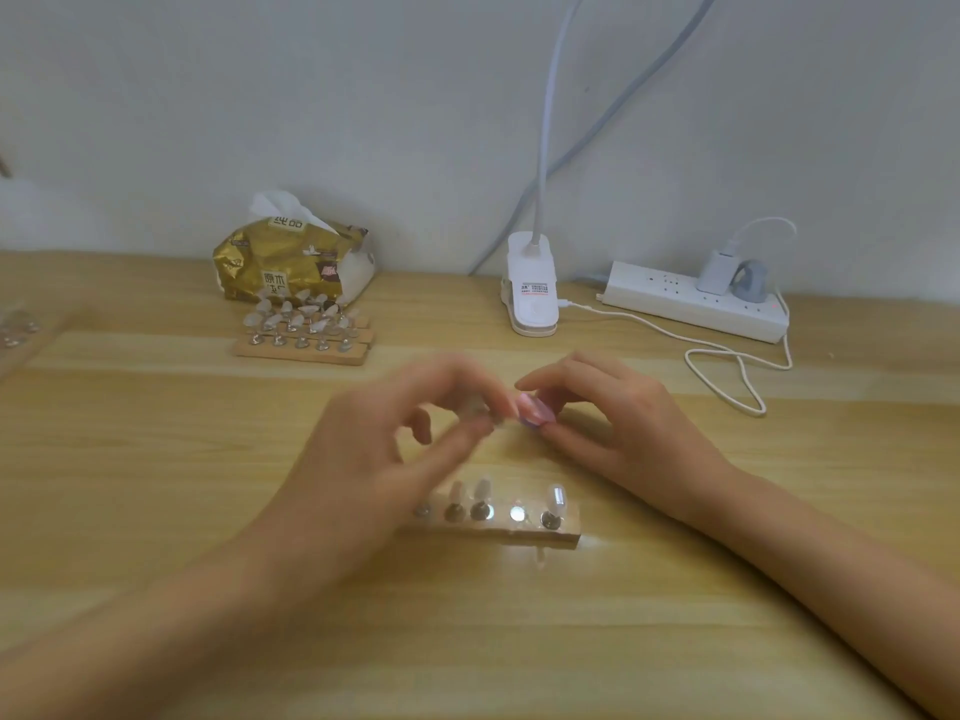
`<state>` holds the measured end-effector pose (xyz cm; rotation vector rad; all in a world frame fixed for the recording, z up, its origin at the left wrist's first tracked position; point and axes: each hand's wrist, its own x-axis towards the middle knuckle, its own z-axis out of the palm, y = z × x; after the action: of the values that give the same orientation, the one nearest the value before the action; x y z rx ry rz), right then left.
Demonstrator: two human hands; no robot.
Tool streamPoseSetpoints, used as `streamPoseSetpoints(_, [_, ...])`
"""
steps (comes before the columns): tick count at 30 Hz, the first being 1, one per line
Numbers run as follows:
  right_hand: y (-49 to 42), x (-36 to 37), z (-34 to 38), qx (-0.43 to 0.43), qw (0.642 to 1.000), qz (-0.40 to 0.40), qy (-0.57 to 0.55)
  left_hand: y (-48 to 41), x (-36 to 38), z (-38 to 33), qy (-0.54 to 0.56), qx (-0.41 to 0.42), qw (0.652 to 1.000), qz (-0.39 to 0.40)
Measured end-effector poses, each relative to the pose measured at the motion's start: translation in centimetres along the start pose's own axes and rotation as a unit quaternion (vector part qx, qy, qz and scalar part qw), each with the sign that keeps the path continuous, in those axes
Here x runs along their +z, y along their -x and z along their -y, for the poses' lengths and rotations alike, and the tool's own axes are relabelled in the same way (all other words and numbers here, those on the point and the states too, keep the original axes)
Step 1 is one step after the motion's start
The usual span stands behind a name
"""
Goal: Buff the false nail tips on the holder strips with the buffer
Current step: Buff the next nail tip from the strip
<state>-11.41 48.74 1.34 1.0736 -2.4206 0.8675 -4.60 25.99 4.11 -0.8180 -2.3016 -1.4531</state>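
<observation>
My right hand (613, 423) pinches a small pink-and-purple buffer block (535, 410) above the middle of the table. My left hand (395, 449) is blurred, and its thumb and fingertips pinch a small nail tip on its stand right against the buffer. Below the hands lies a wooden holder strip (519, 532) with several metal stands. Clear false nail tips (556, 498) stand on some of them, and one bright round slot (517, 513) is bare. The left hand covers the strip's left end.
More wooden holder strips with nail tips (304, 332) lie at the back, in front of a gold tissue pack (291, 257). A white clip lamp (532, 288), a power strip (696, 301) and a looped white cable (737, 376) sit back right. Another strip (18, 327) is at the left edge.
</observation>
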Motion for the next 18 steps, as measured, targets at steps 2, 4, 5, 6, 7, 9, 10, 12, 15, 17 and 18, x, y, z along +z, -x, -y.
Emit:
streamPoseSetpoints(2, [-0.2,-0.1,0.2,0.014,1.000,-0.016,-0.017,-1.4,-1.3,0.4,0.080,-0.037,0.996,-0.026])
streamPoseSetpoints(4, [-0.4,-0.3,0.3,0.029,0.998,-0.020,-0.045,-2.8,-1.9,1.1,0.095,-0.061,0.993,-0.025])
streamPoseSetpoints(5, [-0.5,-0.3,0.4,0.041,0.997,-0.021,-0.065,-3.2,-1.9,1.5,0.103,-0.073,0.992,-0.020])
streamPoseSetpoints(6, [-0.6,-0.5,0.5,0.057,0.994,-0.025,-0.089,-3.6,-1.7,1.9,0.112,-0.088,0.990,-0.013])
streamPoseSetpoints(7, [-0.7,-0.5,0.7,0.079,0.989,-0.031,-0.118,-3.9,-1.3,2.3,0.115,-0.106,0.988,-0.006])
streamPoseSetpoints(9, [-0.8,-0.6,0.9,0.119,0.974,-0.046,-0.185,-4.2,-0.3,3.3,0.108,-0.137,0.985,-0.004])
streamPoseSetpoints(10, [-0.8,-0.4,1.1,0.132,0.967,-0.050,-0.214,-4.2,0.2,3.9,0.107,-0.149,0.983,-0.007])
streamPoseSetpoints(12, [-0.9,-0.1,1.2,0.143,0.957,-0.057,-0.247,-4.3,0.9,4.7,0.094,-0.156,0.983,-0.010])
streamPoseSetpoints(15, [-1.1,0.2,1.5,0.127,0.961,-0.074,-0.235,-4.3,1.4,5.1,0.030,-0.122,0.992,0.025])
streamPoseSetpoints(17, [-1.3,0.2,1.8,0.098,0.970,-0.082,-0.208,-4.2,1.6,5.0,0.024,-0.100,0.994,0.033])
streamPoseSetpoints(18, [-1.4,0.3,1.8,0.084,0.975,-0.078,-0.188,-4.1,1.6,5.0,0.030,-0.101,0.994,0.031])
